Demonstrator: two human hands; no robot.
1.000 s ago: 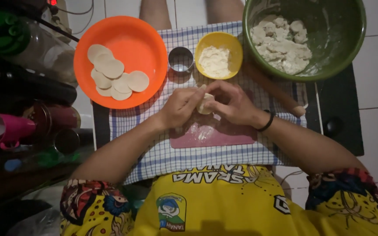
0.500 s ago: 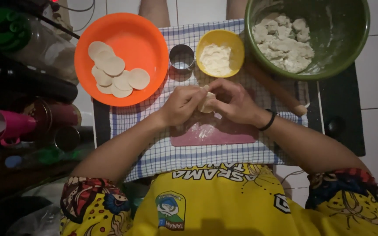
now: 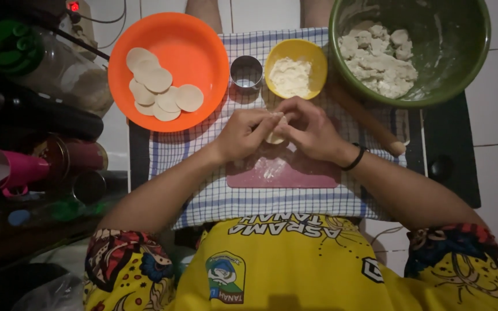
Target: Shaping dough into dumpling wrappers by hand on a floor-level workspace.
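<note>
Small dough piece (image 3: 276,136) sits between my two hands, just above the pink board (image 3: 283,171). My left hand (image 3: 243,133) pinches its left edge, fingers curled in; my right hand (image 3: 313,131) pinches the right edge, thumb and fingertips pressed together on it. I'd judge this as the shaping or sealing step, dough mid-fold. Next move likely calls for even fingertip pressure along the edge, without tearing it. Just beyond my hands: metal ring cutter (image 3: 246,71) and yellow bowl of flour (image 3: 295,69). Beyond my left hand, orange plate (image 3: 197,46) with cut dough rounds (image 3: 158,91). Beyond my right, green bowl (image 3: 462,63) of dough lumps, with a rolling pin (image 3: 370,122) alongside.
</note>
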